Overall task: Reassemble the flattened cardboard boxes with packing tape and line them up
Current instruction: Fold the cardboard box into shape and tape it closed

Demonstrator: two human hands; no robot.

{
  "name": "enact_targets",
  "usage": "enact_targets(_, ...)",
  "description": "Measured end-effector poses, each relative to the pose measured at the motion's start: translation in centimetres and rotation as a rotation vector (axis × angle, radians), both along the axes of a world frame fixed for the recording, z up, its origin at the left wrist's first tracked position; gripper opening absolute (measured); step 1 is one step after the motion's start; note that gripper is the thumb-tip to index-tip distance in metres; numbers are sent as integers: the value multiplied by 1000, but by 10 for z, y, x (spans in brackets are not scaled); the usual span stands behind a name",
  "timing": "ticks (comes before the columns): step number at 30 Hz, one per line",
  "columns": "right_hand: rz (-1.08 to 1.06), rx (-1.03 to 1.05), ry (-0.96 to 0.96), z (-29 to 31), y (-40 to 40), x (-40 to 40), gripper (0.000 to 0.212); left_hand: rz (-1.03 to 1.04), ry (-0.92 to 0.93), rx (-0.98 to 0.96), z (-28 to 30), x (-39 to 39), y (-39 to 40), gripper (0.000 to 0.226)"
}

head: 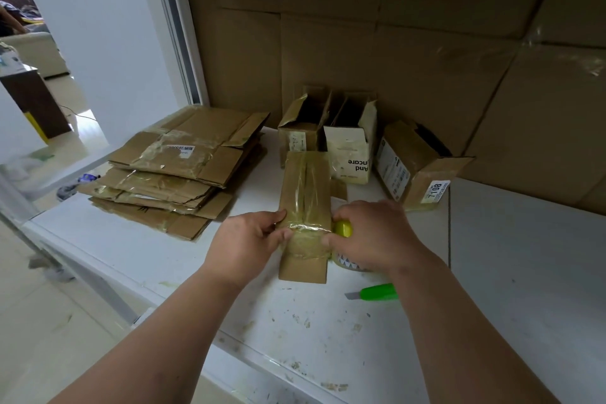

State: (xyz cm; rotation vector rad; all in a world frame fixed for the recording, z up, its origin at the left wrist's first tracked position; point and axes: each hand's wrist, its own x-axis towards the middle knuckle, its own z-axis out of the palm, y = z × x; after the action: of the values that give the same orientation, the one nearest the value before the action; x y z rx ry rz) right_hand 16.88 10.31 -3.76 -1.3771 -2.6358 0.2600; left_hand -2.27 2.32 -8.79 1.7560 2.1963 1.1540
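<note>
Left hand (249,239) pinches the tape (306,228) onto the box (306,193); right hand (373,233) grips the tape roll (342,229). I risk wrinkling if tension slackens.

Dim shelf, bright doorway left, wide-angle distortion

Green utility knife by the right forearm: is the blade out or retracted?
Out. The green utility knife lies on the white table, with a short grey blade tip showing past its left end.

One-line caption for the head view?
Both hands press tape across a narrow cardboard box beside flattened boxes.
</note>
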Motion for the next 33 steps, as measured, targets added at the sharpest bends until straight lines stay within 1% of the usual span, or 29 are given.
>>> enact_targets(3,-23,27,-12,0,-4,-8,26,-10,39,13,-3,-1,0,36)
enact_targets(6,-48,-6,19,5,-7,-10,25,-10,8,-4,-1,-4,0,38)
enact_targets(10,-58,-99,69,18,-18,-8,32,-25,-170,-50,7,-15,-2,38)
enact_targets(14,-14,-286,249,22,-29,-9,31,-53,-335,-78,20,-35,-8,35)
enact_targets(16,8,-368,315,21,-31,-13,38,-59,-412,-51,26,-41,-13,31)
enact_targets(18,19,-384,339,15,-36,-20,44,-44,-442,-50,28,-46,-16,30)
enact_targets(20,13,-385,382,7,-42,-29,45,16,-369,-83,25,-48,-17,35)
enact_targets(22,-5,-450,463,-1,-50,-37,46,69,-243,-72,20,-44,-20,40)
enact_targets(24,-28,-534,563,-9,-57,-42,47,4,-155,-20,16,-34,-27,44)
enact_targets(26,-46,-578,656,-15,-61,-42,48,-63,-97,-48,12,-29,-33,56)
enact_targets(28,-79,-624,729,-19,-64,-39,47,-53,-85,-79,11,-29,-35,65)
enact_targets(30,-124,-673,747,-20,-67,-37,40,-33,-93,-103,14,-31,-33,63)
enact_targets(33,-142,-719,749,-22,-74,-34,13,-17,-64,-140,19,-34,-29,63)
